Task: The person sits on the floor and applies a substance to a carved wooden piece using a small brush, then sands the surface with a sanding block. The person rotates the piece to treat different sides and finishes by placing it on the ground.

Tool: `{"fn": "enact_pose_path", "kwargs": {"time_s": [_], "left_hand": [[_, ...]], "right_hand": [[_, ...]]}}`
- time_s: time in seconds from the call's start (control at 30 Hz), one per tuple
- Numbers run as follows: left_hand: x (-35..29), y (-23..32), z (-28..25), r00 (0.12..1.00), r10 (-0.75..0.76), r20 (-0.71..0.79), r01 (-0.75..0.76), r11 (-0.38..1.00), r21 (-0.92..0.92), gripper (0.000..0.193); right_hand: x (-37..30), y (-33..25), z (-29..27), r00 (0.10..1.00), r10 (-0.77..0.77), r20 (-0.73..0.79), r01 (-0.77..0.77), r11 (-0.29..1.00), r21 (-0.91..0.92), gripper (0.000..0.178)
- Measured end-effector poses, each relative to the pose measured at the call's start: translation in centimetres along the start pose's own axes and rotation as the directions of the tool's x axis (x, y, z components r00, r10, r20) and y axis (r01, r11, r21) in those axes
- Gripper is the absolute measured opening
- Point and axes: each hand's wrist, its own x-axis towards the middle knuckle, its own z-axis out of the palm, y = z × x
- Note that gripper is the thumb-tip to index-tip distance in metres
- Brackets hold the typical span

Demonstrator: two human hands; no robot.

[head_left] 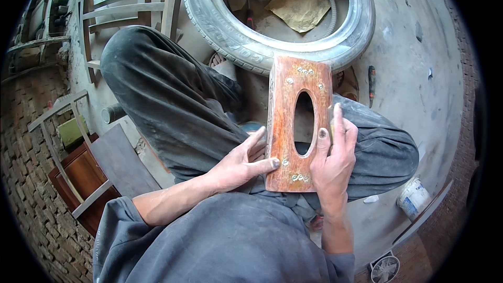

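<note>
the left hand (237, 166) holds the box (284, 126) at its lower left side, the thumb lying on the top face. the right hand (334, 163) holds the right side, its thumb near the oval hole; if it grips also something small, i cannot tell. the box is between the legs (167, 99), with the tyre (236, 42) beyond it.

The frame's top edge cuts off the dusty grey rubber tire (220, 42). Mid-frame, the reddish-brown oblong wooden box (281, 131) hides some fingers of the bare left hand (242, 163); a yellowish sliver (332, 128) beside the bare right hand (335, 160) is too covered to identify.
</note>
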Motion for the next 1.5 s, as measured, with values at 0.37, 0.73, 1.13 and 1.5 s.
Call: {"fn": "enact_pose_path", "kwargs": {"time_s": [0.37, 0.73, 1.13, 1.5], "left_hand": [[1.5, -0.5, -1.0, 0.996, 0.008, 0.091, -0.016, 0.996, 0.084, 0.142], [2.4, -2.6, -2.4, 0.995, 0.033, 0.099, -0.054, 0.975, 0.217, 0.141], [2.2, -2.2, -2.4, 0.987, 0.08, 0.138, -0.094, 0.991, 0.095, 0.143], [2.5, -2.9, -2.7, 0.991, 0.071, 0.112, -0.096, 0.967, 0.236, 0.142]], "right_hand": [[-3.4, -4.9, -3.2, 0.916, -0.206, 0.344, 0.258, 0.959, -0.114, 0.064], [-3.5, -7.6, -2.7, 0.922, -0.139, 0.362, 0.25, 0.927, -0.28, 0.06], [-4.0, -8.3, -2.1, 0.934, -0.117, 0.337, 0.23, 0.919, -0.319, 0.057], [-3.9, -7.8, -1.8, 0.941, -0.151, 0.304, 0.244, 0.924, -0.296, 0.054]]}}
